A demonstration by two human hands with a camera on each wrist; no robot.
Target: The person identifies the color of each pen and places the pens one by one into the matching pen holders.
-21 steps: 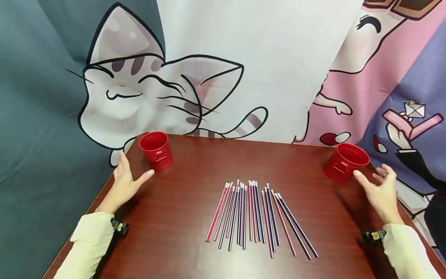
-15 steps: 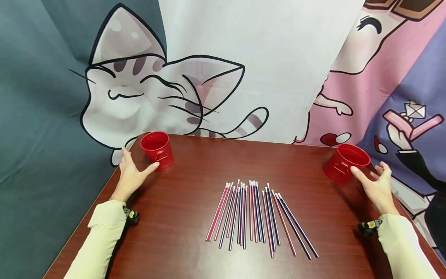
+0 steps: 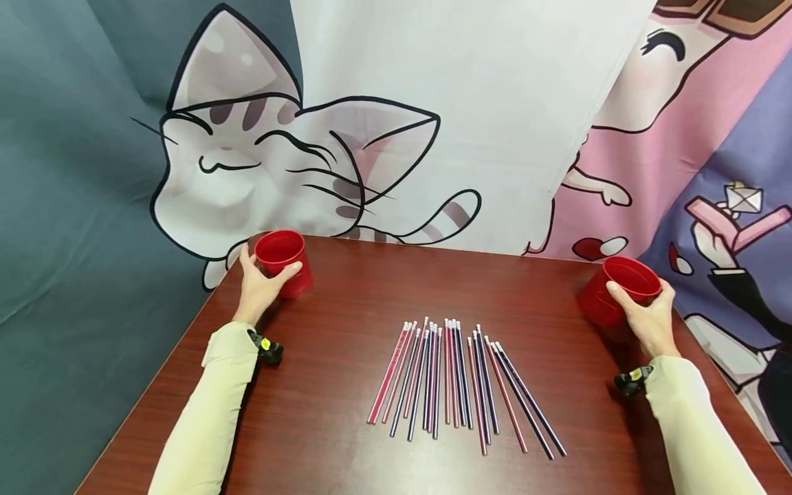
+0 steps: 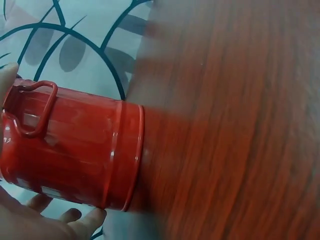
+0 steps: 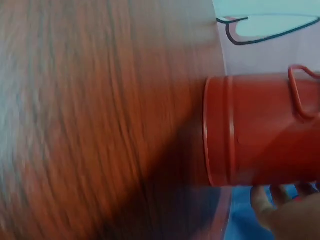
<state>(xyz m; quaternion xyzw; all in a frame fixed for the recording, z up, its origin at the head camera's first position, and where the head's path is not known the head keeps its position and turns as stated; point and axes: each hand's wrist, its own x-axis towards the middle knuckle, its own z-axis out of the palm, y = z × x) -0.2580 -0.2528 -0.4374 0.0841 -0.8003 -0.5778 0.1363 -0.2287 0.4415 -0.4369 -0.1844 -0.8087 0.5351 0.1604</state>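
Note:
Two red cups with small loop handles stand upright near the back corners of the brown table. My left hand [image 3: 262,289] holds the left red cup [image 3: 300,282], thumb at the front near its rim, fingers along its left side. The left wrist view shows its handle and wall, with the fingertips [image 4: 97,216] against the side. On the right, my right hand [image 3: 646,316] has its thumb over the rim of the right red cup [image 3: 600,299]. Its fingers [image 5: 262,202] lie along the outer side, partly hidden behind the cup in the head view.
Several red and dark blue pencils [image 3: 433,378] lie fanned out at the middle of the table [image 3: 346,454], white ends toward the back. A printed cloth [image 3: 495,103] with a cartoon cat hangs along the back edge.
My left hand has moved forward and right onto the left cup. The right hand has moved left and closed around the right cup. Neither cup has clearly shifted on the table.

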